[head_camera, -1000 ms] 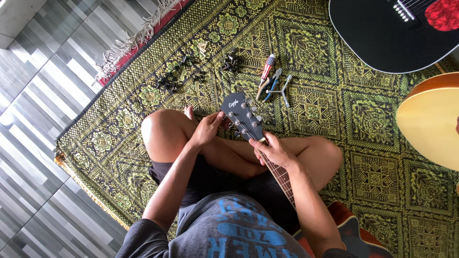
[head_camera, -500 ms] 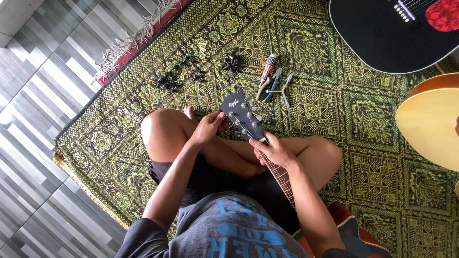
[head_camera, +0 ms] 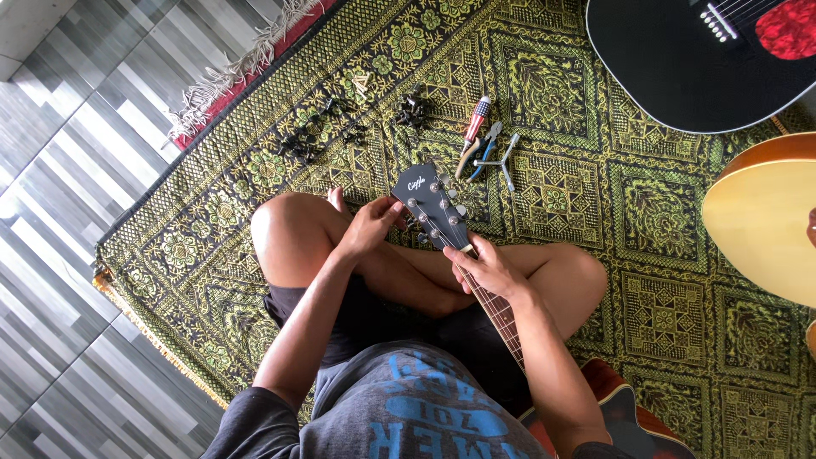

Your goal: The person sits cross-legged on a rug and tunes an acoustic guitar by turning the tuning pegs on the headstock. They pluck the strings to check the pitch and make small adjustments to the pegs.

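I sit cross-legged with a guitar across my lap, its dark headstock [head_camera: 427,198] pointing away from me. My left hand [head_camera: 370,225] pinches a tuning peg on the headstock's left side. My right hand [head_camera: 489,270] wraps around the neck [head_camera: 500,313] just below the headstock, fingers on the fretboard. The reddish guitar body [head_camera: 627,415] shows at the bottom right by my elbow.
A green patterned rug [head_camera: 595,127] covers the grey tiled floor [head_camera: 76,170]. On the rug ahead lie a screwdriver [head_camera: 473,127], pliers [head_camera: 491,153] and small black parts [head_camera: 310,140]. A black guitar body [head_camera: 680,59] and a yellow guitar body [head_camera: 765,221] lie at right.
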